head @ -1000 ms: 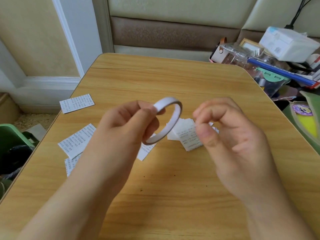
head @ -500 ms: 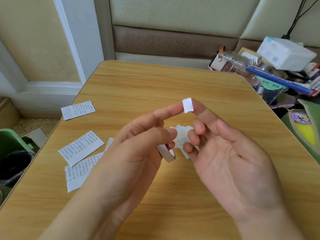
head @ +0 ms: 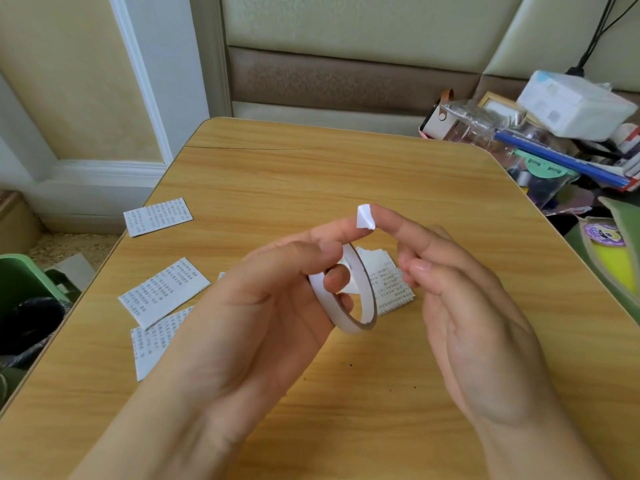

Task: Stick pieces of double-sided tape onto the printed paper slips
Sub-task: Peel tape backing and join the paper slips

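**A wood-grain surface against a padded wall**

A light wood-grain surface (head: 311, 174) with rounded corners fills the centre and bottom of the frame. Behind it, along the top, runs a padded wall panel (head: 346, 26) in pale cream with a brown band (head: 346, 79) beneath. At upper left stands a yellowish wall (head: 69, 74) framed by white moulding (head: 145, 81) and a white baseboard (head: 86, 202). A green bin (head: 20, 282) sits at the left edge over speckled floor (head: 59, 244). At upper right lies a cluttered heap (head: 554, 143) of boxes and clear plastic, with black cables (head: 595, 36) hanging above it. Soft, even light falls throughout.
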